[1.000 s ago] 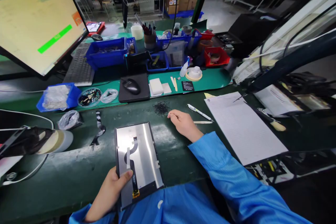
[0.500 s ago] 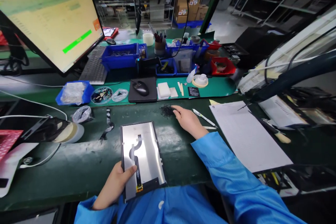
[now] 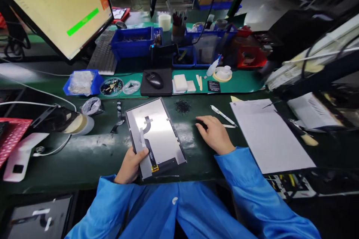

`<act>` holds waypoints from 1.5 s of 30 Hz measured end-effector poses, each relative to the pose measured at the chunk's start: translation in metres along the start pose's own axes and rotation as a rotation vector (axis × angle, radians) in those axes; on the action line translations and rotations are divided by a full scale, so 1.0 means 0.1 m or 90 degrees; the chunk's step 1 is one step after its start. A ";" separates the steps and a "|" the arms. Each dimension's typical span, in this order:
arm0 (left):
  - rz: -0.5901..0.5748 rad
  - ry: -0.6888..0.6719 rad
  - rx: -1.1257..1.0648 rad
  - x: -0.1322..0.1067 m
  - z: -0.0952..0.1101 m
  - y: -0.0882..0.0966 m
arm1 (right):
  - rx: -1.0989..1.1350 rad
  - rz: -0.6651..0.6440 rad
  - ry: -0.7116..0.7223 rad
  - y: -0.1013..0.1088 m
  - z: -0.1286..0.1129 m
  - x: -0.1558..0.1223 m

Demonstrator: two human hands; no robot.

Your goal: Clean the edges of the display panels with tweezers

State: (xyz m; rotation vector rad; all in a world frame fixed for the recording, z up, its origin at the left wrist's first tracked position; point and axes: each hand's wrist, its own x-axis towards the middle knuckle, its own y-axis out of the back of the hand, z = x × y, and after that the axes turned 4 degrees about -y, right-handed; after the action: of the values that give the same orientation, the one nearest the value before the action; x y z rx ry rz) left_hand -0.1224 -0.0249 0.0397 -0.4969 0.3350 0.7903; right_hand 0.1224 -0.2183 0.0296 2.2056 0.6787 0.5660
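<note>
My left hand (image 3: 131, 164) grips the lower left edge of a tablet display panel (image 3: 159, 130), thumb on its silver back. The panel is tilted over the bench, with its black frame showing round the edge. A dark flex cable (image 3: 151, 153) runs along its back, fixed with small tape strips, down to a gold connector end. To the right, my right hand (image 3: 214, 134) is low over the bench, thumb and forefinger apart, nothing visible between them. A small pile of tiny black pieces (image 3: 183, 106) lies beyond the panel's upper right side.
A white pen (image 3: 223, 115) and a paper sheet (image 3: 269, 138) lie at right. Along the back are a mouse (image 3: 154, 80), blue bins (image 3: 131, 43), a red bin (image 3: 252, 58) and a glue bottle (image 3: 213, 67). A monitor (image 3: 56, 11) stands at left; a loose flex cable (image 3: 119, 115) lies nearby.
My right hand has drawn back from the black pile toward the right. My left hand has raised and turned the display panel slightly. The camera view has tipped further down.
</note>
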 end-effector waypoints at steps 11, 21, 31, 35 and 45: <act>-0.042 -0.118 -0.046 0.90 0.47 -0.39 | 0.569 -0.101 -0.100 -0.15 -0.61 0.41; -0.024 -0.130 0.102 1.20 0.17 -0.13 | 0.439 -0.099 -0.144 -0.34 -0.39 0.44; -0.120 -0.201 0.292 1.22 0.10 0.07 | 0.416 -0.138 -0.147 -0.36 -0.31 0.45; -0.116 -0.201 0.321 1.20 0.12 0.04 | 0.420 -0.147 -0.154 -0.37 -0.30 0.45; -0.083 -0.177 0.251 1.20 0.04 0.02 | 0.433 -0.138 -0.162 -0.37 -0.33 0.45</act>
State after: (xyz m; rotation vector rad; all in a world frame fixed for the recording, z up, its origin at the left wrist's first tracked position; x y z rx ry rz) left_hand -0.0439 0.0492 -0.0134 -0.0361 0.1897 0.6363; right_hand 0.1269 -0.1521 0.0302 2.7014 1.0666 -0.0846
